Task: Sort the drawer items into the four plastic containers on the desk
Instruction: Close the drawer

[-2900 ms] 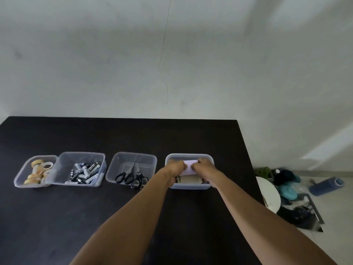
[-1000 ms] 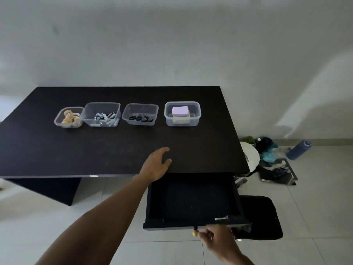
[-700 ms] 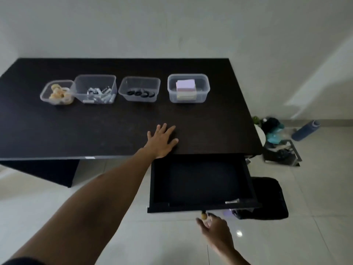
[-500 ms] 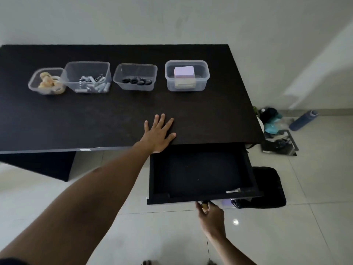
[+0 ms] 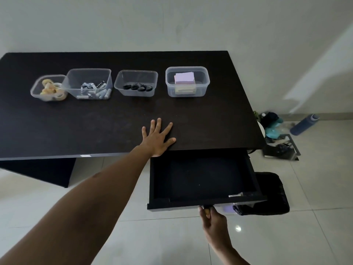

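Right hand [image 5: 214,219] pinching the drawer knob [image 5: 206,207] — left hand [image 5: 157,138] spread flat on desk [image 5: 76,127], containers beyond.

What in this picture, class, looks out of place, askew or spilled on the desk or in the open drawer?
Nothing stands out. The four containers stand upright in a row on the desk, contents inside, nothing spilled. The drawer hangs open and looks empty, the right hand at its knob.

Bare forearms, no sleeves, no watch or rings — left hand [image 5: 157,139] with five slim fingers, right hand [image 5: 214,219] likewise unadorned.
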A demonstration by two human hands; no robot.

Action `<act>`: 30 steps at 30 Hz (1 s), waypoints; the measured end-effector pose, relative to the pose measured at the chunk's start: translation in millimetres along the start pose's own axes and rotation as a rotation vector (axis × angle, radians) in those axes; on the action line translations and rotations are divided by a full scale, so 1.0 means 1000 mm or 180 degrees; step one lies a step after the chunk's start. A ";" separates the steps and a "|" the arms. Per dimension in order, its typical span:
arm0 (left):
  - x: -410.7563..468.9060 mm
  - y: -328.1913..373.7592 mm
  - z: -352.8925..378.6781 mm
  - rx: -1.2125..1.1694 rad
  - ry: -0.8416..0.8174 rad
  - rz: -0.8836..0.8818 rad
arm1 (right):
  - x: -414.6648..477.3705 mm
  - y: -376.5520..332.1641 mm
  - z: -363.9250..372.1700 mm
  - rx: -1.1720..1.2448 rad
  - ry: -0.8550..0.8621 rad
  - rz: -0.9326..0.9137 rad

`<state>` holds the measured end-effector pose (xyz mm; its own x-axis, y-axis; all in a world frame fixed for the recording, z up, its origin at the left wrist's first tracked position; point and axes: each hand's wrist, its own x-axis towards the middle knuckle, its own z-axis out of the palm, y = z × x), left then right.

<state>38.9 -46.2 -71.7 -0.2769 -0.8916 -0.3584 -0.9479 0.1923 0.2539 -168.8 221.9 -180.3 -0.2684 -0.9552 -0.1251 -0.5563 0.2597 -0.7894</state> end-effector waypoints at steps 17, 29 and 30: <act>0.004 -0.002 0.004 -0.0059 0.0071 -0.0021 | 0.109 -0.027 0.019 -0.0268 0.0007 -0.0052; 0.002 -0.001 0.007 -0.0001 0.0193 0.0001 | 0.128 -0.030 0.019 -0.0226 -0.0219 0.0102; 0.002 -0.001 0.008 0.0005 0.0212 0.0014 | 0.130 -0.030 0.020 -0.0228 -0.0223 0.0111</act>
<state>38.1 -44.7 -79.7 -0.2700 -0.9160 -0.2967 -0.9470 0.1970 0.2538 -171.7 86.8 -184.9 -0.2342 -0.9523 -0.1954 -0.6030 0.3000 -0.7392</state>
